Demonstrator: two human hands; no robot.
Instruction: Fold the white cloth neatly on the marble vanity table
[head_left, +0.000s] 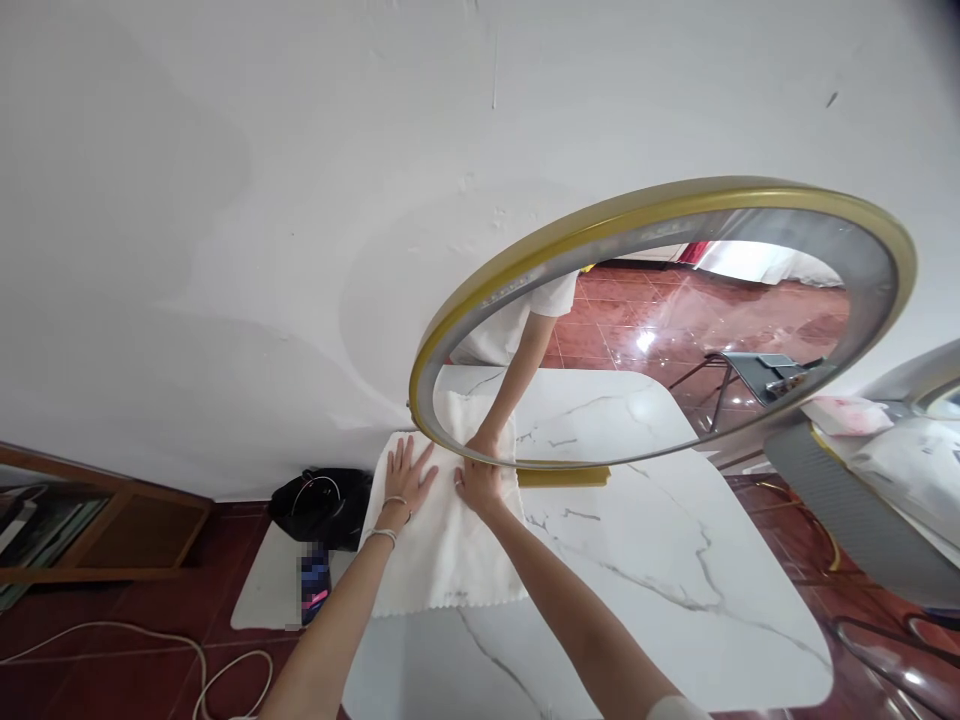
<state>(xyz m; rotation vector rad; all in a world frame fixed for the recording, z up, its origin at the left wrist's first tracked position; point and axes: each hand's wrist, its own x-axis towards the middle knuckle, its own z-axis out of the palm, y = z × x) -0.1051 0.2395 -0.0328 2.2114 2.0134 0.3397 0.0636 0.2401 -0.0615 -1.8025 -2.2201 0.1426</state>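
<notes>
A white cloth (442, 550) lies spread on the far left part of a white marble table (675, 600), its near edge scalloped. My left hand (407, 478) rests flat on the cloth's far left corner, fingers spread, with bracelets on the wrist. My right hand (477, 484) presses on the cloth's far edge, right at the base of a round gold-framed mirror (660, 320); its fingers are partly hidden. The mirror reflects my arm, the cloth and the tabletop.
The mirror leans against a white wall (225, 200). A black bag (322, 505) and a white cable (217, 670) lie on the red tiled floor to the left. A wooden frame (112, 530) stands far left. A chair (862, 500) sits at the right.
</notes>
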